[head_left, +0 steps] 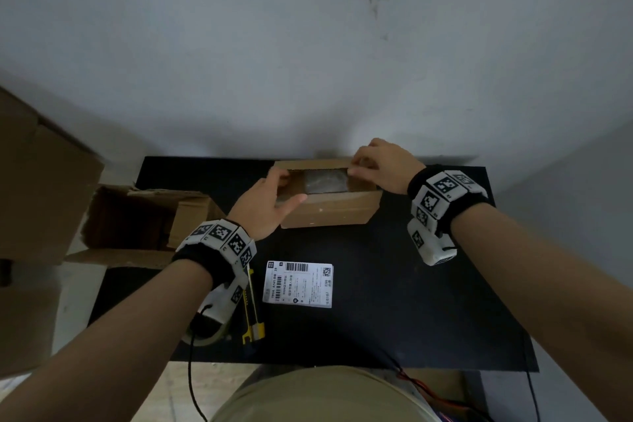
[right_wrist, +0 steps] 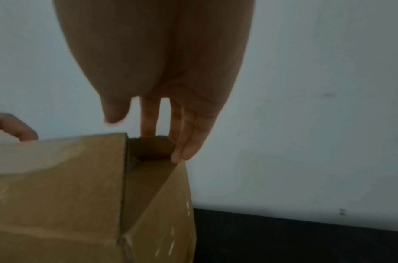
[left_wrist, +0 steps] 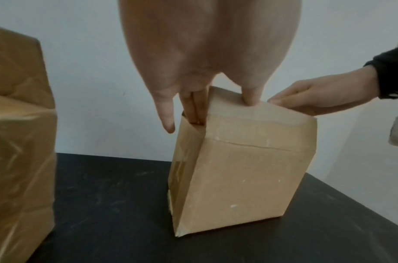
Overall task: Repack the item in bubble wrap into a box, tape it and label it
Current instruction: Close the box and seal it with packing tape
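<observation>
A black table (head_left: 394,284) stands against a plain grey wall (head_left: 308,44), scuffed pale in places. At its left edge sits an open, empty carton (head_left: 137,216), with a bigger stack of cartons (head_left: 37,181) beside that. Near the front of the table lie a white label (head_left: 298,284) with barcodes, face up, a yellow knife (head_left: 252,312) just left of it, and a tape roll (head_left: 205,332) half hidden under the left wrist.

The box (head_left: 329,209) sits at the back of the table, close to the wall. It is plain brown cardboard with small pale flecks on its side, and its top is partly open: the long flaps stand apart, and in the gap the item (head_left: 325,181) shows as a grey, dull-shiny wrapped bundle lying inside.

The left hand (head_left: 263,205) is at the box's left end, fingers (left_wrist: 193,106) straight and tucked in at the end flap, thumb on the near flap. The right hand (head_left: 380,164) is at the right end, fingers (right_wrist: 184,142) straight and pressing at the end flap there. Neither grips anything.
</observation>
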The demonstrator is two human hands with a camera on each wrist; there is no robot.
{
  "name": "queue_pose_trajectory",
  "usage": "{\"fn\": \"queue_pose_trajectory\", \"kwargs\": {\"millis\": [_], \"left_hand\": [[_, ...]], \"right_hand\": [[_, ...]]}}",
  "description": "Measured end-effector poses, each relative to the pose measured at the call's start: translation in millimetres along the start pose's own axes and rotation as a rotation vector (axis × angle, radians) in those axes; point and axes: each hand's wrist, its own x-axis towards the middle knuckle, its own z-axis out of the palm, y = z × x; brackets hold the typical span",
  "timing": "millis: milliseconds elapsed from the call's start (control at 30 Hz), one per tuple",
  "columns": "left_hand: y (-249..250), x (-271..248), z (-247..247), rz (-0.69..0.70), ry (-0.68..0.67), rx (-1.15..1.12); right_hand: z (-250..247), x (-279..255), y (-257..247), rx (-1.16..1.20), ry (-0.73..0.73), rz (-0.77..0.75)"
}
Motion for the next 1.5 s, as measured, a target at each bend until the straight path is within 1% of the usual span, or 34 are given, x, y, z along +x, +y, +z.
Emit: {"fn": "queue_pose_trajectory", "kwargs": {"millis": [100,167,200,267,367,433,500,633,667,733,800,833,1033,1133,1233,1333,1433,1500], "left_hand": [[7,9,-1,-0.019,0.092,-0.058],[11,12,-2,-0.027,0.111,-0.017],[11,14,-2,-0.021,0.108,0.044],[13,14,-2,0.011,0.117,0.211],[12,10,0,0.029,0.184,0.355],[10,9,4,0.067,0.248,0.390],[9,9,9,0.126,0.271,0.355],[8,6,15,0.223,0.256,0.307],[6,6,15,0.239,0.240,0.327],[3,4,15,0.257,0.167,0.399],[0,3,16,0.258,0.078,0.486],[-1,4,16,0.252,0.057,0.515],[-1,4,19,0.225,0.035,0.526],[2,1,24,0.209,0.032,0.549],[11,0,23,0.184,0.014,0.584],[19,4,16,0.162,-0.001,0.553],[22,3,11,0.160,-0.004,0.526],[24,0,11,0.167,-0.002,0.519]], "right_hand": [[-7,-4,1,0.059,-0.114,0.058],[-7,-7,4,0.052,-0.156,0.060],[-6,-8,5,0.027,-0.159,0.045],[0,-11,7,-0.042,-0.135,0.015],[12,-16,5,-0.083,-0.023,-0.019],[21,-19,4,-0.089,0.045,-0.041],[29,-21,3,-0.066,0.098,-0.057],[34,-23,-1,-0.019,0.144,-0.038],[34,-23,-2,-0.015,0.151,-0.031],[35,-22,-4,-0.007,0.171,-0.038],[37,-20,-6,-0.067,0.165,-0.071],[39,-19,-6,-0.113,0.155,-0.091],[57,-27,-9,-0.182,0.160,-0.132],[58,-27,-12,-0.225,0.121,-0.157],[49,-28,-15,-0.242,0.088,-0.137],[36,-25,-22,-0.223,0.062,-0.094],[30,-23,-30,-0.139,0.059,0.015],[31,-25,-34,-0.149,0.081,0.056]]}}
